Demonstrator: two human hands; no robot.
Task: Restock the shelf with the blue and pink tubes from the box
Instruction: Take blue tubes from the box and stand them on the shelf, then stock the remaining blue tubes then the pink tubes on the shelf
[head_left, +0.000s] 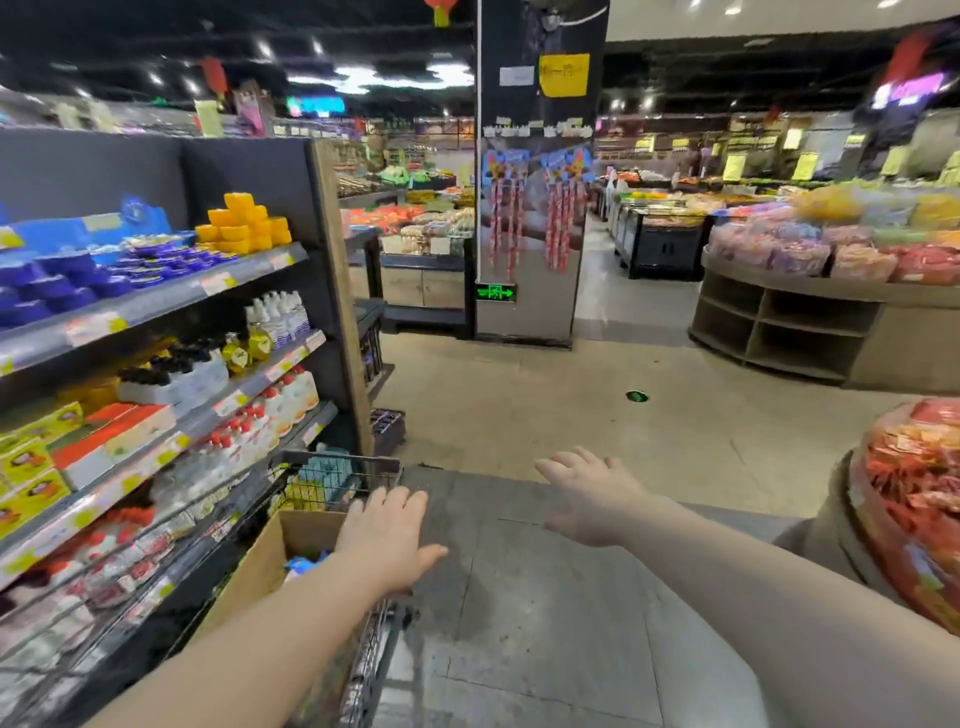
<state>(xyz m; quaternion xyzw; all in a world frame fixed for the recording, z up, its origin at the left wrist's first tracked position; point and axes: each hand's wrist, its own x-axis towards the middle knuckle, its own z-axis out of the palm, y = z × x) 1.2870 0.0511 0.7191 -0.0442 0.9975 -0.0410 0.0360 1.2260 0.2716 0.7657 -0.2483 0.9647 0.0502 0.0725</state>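
your left hand (387, 535) hovers flat and empty over the open brown cardboard box (254, 571) at seven o'clock; your right hand (587, 499), also spread and empty, is at five o'clock. the blue and pink tubes (304, 564) (only a blue scrap shows, inside the box) are likely light, soft and slick, so grip them mid-body.

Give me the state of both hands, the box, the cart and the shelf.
box: top open, sits in the cart, blue item inside.
cart: stands beside the shelf.
shelf: stocked on every visible tier.
left hand: open, empty, fingers straight, over the box.
right hand: open, empty, over the floor.
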